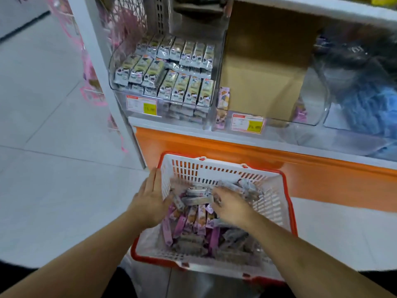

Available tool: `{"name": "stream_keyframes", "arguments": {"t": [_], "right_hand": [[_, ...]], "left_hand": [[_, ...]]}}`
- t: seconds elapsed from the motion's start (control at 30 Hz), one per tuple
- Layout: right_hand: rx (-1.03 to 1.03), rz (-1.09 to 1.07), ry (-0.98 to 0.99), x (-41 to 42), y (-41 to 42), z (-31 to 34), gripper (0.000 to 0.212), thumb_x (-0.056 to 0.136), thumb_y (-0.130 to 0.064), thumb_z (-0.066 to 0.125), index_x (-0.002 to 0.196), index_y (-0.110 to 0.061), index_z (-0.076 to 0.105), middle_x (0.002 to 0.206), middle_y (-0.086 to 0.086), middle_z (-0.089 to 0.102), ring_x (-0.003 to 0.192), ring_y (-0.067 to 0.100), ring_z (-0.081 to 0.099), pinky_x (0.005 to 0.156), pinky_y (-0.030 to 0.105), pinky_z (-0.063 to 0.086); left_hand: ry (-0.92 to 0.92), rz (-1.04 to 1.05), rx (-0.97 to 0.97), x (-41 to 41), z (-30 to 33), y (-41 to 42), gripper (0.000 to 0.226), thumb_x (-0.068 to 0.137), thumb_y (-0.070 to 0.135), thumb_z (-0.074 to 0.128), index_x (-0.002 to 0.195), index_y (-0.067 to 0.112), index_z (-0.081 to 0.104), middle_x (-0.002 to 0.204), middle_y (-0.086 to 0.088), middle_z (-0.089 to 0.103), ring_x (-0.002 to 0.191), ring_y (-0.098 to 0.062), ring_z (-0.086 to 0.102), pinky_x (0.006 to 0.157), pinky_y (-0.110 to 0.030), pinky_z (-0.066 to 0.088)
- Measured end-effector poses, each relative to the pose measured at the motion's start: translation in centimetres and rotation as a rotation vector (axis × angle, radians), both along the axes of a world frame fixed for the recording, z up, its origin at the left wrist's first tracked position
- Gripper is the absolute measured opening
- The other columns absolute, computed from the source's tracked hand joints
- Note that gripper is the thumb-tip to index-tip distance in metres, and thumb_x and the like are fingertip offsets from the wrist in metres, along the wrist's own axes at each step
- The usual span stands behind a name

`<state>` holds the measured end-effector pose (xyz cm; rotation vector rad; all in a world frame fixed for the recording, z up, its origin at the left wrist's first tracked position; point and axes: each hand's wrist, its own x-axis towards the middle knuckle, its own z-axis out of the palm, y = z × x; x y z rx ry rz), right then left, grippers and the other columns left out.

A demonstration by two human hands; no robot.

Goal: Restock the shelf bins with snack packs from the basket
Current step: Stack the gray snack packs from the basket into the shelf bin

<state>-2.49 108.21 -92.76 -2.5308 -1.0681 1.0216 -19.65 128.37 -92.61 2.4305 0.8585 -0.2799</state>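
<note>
I've got both hands down in the basket [277, 203], which sits on the floor below the shelf. Left hand [150, 201] lies w/ straight fingers against the basket's left wall, thumb side in among the snack packs [193, 220]. Right hand [231, 204] is curled over grey packs near the middle; looks like it's gathering a few, grip partly hidden. Left bin [163, 69] is nearly full; the middle bin [264, 82] holds a cardboard box. Risks, imo: loose bunch slips on the lift, purple & grey packs get mixed, or overfilling the left bin spills its front row.
</note>
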Motion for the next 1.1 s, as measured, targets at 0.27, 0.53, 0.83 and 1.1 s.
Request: {"name": "stream_keyframes", "arguments": {"t": [0.27,0.53,0.83,1.1], "right_hand": [[-0.015,-0.002,-0.052,0.8,4.9,-6.6,0.068,0.106,-0.037,0.052,0.164,-0.013,0.026,0.169,0.007,0.027,0.157,0.029,0.019,0.129,0.045,0.023],[-0.083,0.023,-0.23,-0.2,6.5,-10.9,0.058,0.101,-0.03,0.065,0.15,-0.009,0.043,0.148,0.011,0.045,0.136,0.03,0.038,0.118,0.042,0.038],[0.069,-0.07,-0.034,-0.5,5.8,-6.1,0.049,0.093,-0.016,0.075,0.139,-0.021,0.059,0.131,-0.001,0.056,0.12,0.021,0.057,0.101,0.039,0.053],[0.194,-0.045,0.098,1.1,4.8,7.0,0.072,0.087,-0.005,0.084,0.148,-0.026,0.051,0.118,-0.015,0.059,0.104,0.011,0.062,0.082,0.03,0.053]], "left_hand": [[0.01,0.049,0.077,0.2,-3.3,-0.4,0.093,0.098,0.074,0.03,0.156,0.03,-0.027,0.168,0.011,-0.025,0.158,-0.029,0.003,0.123,-0.057,0.026],[0.05,0.07,0.068,0.6,-3.1,-0.8,0.093,0.098,0.074,0.027,0.158,0.028,-0.028,0.167,0.013,-0.027,0.152,-0.033,0.013,0.114,-0.056,0.037],[0.094,0.079,0.026,0.9,-2.3,-0.7,0.087,0.099,0.071,0.025,0.157,0.031,-0.026,0.167,0.014,-0.027,0.153,-0.035,0.012,0.115,-0.059,0.034],[0.056,0.131,0.094,1.3,1.3,-0.4,0.07,0.105,0.055,0.032,0.161,0.02,0.011,0.171,-0.004,0.006,0.154,-0.036,0.014,0.123,-0.056,0.019]]}}
